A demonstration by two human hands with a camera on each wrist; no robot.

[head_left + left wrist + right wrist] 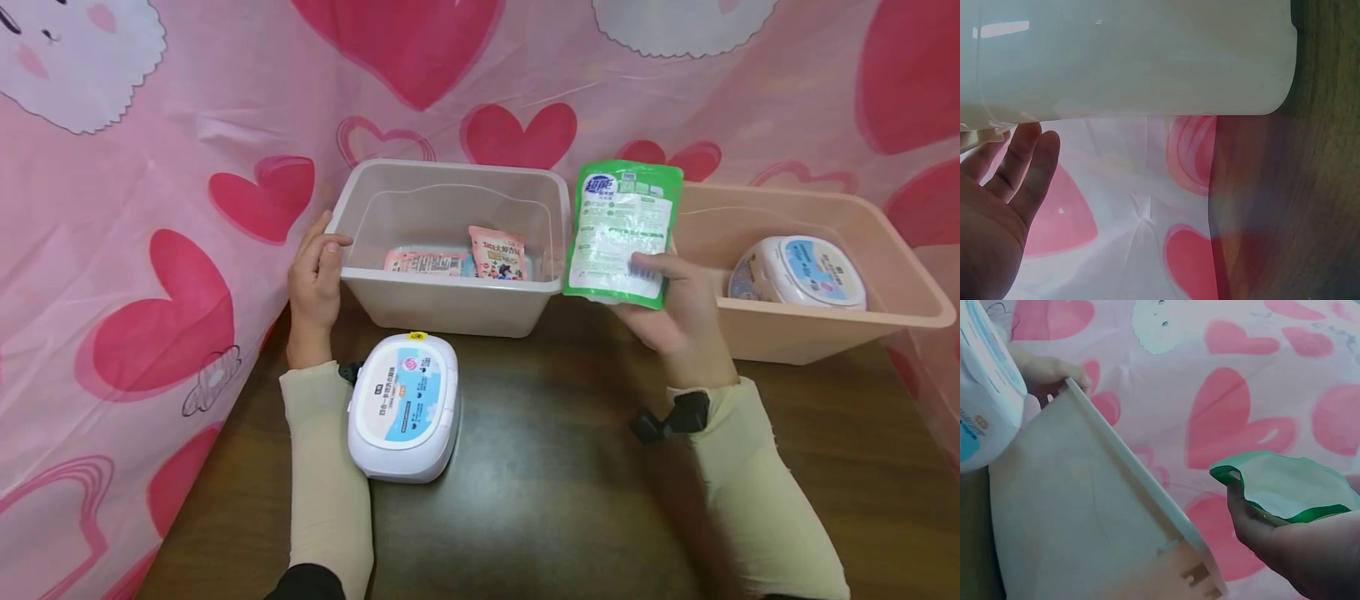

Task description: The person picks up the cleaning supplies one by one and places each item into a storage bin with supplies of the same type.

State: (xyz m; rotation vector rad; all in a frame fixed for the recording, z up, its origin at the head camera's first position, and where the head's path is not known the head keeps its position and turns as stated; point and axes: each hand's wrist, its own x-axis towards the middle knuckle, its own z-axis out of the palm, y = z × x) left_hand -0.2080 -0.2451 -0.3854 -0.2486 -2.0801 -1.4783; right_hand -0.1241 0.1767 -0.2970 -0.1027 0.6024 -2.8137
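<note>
My right hand [684, 312] holds up a green-and-white detergent pouch [611, 233], thumb across its printed face and the other fingers behind. The pouch hangs above the gap between two bins, overlapping the right one's rim in the head view. At the upper left, my left hand [315, 287] grips the left end of the grey bin [450, 307] at its rim; its fingers [1038, 178] reach under that rim in the left wrist view. Inside this bin lie a flat pink-and-blue packet [427, 262] and a small pink packet [498, 252] leaning on the wall.
A white lidded tub [401, 408] with a blue label stands on the dark wooden table [540, 467], right beside my left forearm. To the right, a peach bin [787, 337] contains a similar white tub [798, 271]. Heart-patterned cloth [247, 108] rises behind and left.
</note>
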